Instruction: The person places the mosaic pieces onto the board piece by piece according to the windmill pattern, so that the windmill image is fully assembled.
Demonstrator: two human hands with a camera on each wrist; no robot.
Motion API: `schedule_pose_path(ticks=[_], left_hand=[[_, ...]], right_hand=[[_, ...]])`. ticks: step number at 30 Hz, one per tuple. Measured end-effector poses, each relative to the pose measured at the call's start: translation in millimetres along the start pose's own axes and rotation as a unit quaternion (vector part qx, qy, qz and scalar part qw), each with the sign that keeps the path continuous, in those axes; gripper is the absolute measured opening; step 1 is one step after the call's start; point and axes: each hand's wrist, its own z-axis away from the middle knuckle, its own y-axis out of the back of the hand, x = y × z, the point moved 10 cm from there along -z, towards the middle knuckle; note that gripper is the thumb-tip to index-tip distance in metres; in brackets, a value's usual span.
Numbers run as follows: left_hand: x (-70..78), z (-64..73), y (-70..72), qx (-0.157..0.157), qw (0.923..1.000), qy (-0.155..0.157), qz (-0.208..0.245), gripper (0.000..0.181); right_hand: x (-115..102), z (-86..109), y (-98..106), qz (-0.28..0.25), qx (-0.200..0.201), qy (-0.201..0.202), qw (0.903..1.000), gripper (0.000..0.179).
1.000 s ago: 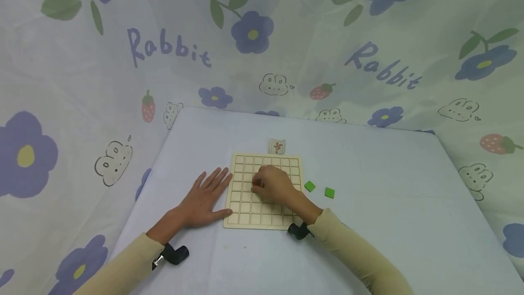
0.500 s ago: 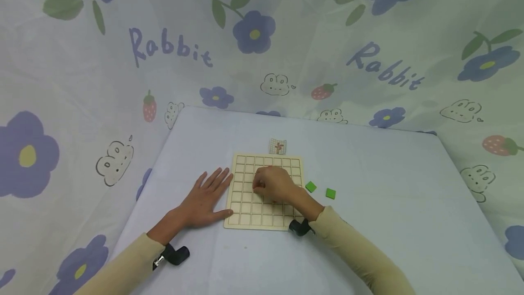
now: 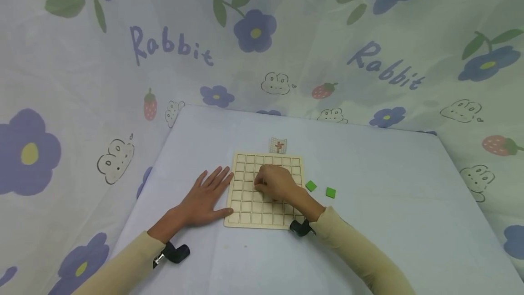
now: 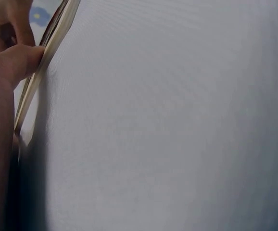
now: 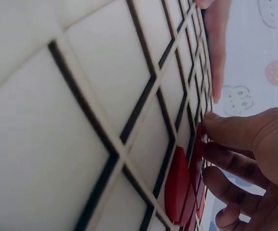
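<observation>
A pale wooden grid board (image 3: 245,206) lies on the table in the head view. My left hand (image 3: 204,200) is flat with spread fingers beside its left edge, the thumb (image 4: 31,57) touching that edge in the left wrist view. Over the middle of the board, my right hand (image 3: 277,182) has its fingers bent downward. In the right wrist view its thumb and fingers pinch a red tile (image 5: 198,147) at the grid. Another red tile (image 5: 177,185) sits in front of it, with more red behind, partly hidden by the fingers. From the head, my right hand covers these tiles.
Two green tiles (image 3: 311,186) lie on the white-covered table (image 3: 389,204) to the right of the board. A small card (image 3: 278,145) with a red pattern on a grid lies just beyond the board's far edge. Printed fabric (image 3: 254,67) rises behind the table.
</observation>
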Motion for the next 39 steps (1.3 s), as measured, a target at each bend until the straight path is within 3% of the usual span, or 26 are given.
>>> schedule_pose_path(ticks=[6,15,20,28,39], left_hand=[[-0.8,-0.6,-2.5,-0.003,1.0,0.004,-0.003,0.096],[-0.7,-2.7,0.2,-0.003,1.0,0.006,-0.003,0.097],[-1.1,-2.6,0.0,-0.005,1.0,0.005,0.0,0.097],[-3.5,-1.3,-2.0,0.002,0.9999,0.006,0.01,0.097],[-4.4,-1.3,-6.2,-0.01,0.9996,0.01,0.024,0.096]], right_hand=[[8,14.4,10,-0.031,0.013,0.013,0.9993,0.006],[52,46.8,28,-0.035,0.036,-0.066,0.9965,0.007],[73,67.5,38,-0.011,0.061,-0.094,0.9937,0.005],[91,86.6,55,0.071,0.111,-0.09,0.9872,0.01],[109,105.3,50,0.092,0.083,-0.109,0.9863,0.014]])
